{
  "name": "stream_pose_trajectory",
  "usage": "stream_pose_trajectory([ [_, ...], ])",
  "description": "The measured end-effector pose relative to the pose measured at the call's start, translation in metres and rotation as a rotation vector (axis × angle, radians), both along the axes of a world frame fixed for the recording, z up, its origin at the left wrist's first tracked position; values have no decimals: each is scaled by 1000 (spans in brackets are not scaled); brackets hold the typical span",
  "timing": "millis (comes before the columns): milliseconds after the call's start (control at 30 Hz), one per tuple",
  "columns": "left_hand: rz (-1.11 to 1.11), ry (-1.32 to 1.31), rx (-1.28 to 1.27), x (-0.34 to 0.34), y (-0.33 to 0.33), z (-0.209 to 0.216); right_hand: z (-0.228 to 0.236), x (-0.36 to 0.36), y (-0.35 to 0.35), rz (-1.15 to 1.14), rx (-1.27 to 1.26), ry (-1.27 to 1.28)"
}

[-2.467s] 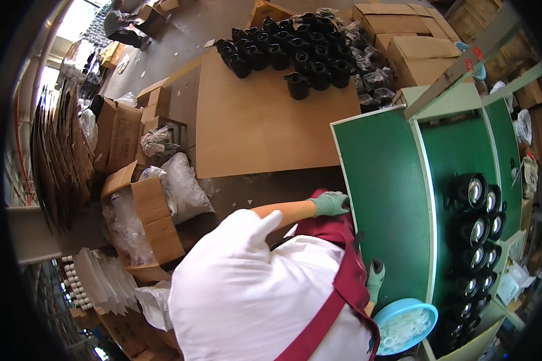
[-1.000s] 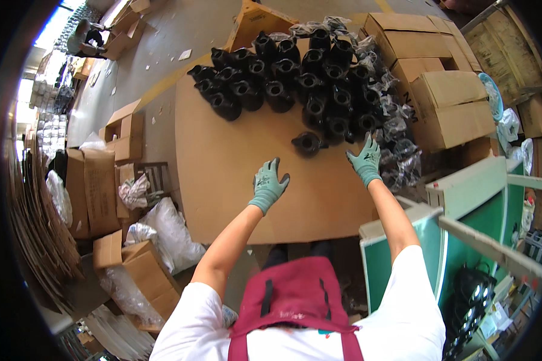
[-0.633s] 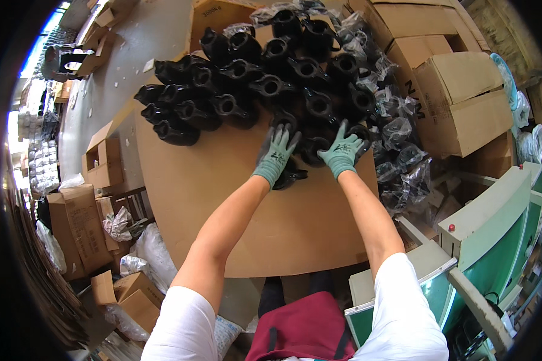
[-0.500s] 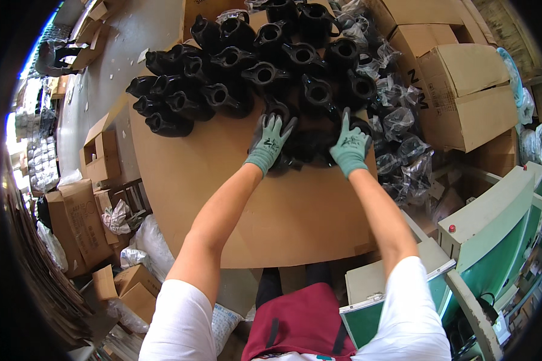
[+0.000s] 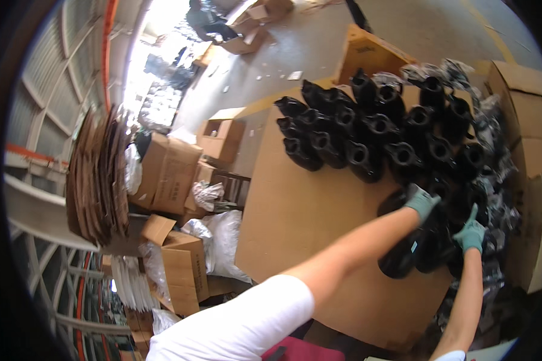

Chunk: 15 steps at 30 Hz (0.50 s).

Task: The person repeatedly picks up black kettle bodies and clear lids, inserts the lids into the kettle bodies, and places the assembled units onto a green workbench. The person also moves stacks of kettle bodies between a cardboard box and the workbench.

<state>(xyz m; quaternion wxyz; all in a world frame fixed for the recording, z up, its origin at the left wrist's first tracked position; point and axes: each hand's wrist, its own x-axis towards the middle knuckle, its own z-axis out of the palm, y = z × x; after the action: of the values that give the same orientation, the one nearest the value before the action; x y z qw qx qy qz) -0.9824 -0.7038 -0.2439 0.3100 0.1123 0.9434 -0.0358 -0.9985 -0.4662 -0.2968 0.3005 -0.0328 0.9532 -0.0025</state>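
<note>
And here we are at the brown cardboard sheet [image 5: 307, 228], its far half crowded with black jugs [image 5: 358, 156], spouts and round open mouths facing up, the insides too dark to read. Nearer dark jugs [image 5: 397, 256] stand or lean at the sheet's right side; their tilt is hard to judge. Right there, both hands are in among them! The left hand [image 5: 426, 203], in a green glove, has its fingers over the dark jugs, and whether it grips one I can't tell. The right hand [image 5: 471, 233] has one finger stretched out, the others bent; its hold is hidden as well.

Along the sheet's right edge, dark pieces in clear plastic bags [image 5: 495, 234] lie heaped, and beyond them rises a large carton [image 5: 527, 120]. Left of the sheet, an open carton [image 5: 185, 274] holds crumpled clear plastic [image 5: 155, 265], a stuffed pale sack [image 5: 230, 243] just beside it. Further left of the sheet stand flattened cardboard pieces [image 5: 96, 174] on edge. Past the sheet's far edge sits an orange-brown wooden crate-like piece [image 5: 367, 57]; grey floor [image 5: 265, 72] spreads behind, and, far beyond the sheet's left corner, another person [image 5: 205, 23] is beside an open box [image 5: 247, 41].
</note>
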Motion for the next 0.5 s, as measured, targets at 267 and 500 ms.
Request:
stream_pose_trajectory([
  [267,130,249,-176,49,10,4,11,5,-10,139,89,89],
  [500,354,200,98,220,-29,31,71,157,-22,285,260,10],
])
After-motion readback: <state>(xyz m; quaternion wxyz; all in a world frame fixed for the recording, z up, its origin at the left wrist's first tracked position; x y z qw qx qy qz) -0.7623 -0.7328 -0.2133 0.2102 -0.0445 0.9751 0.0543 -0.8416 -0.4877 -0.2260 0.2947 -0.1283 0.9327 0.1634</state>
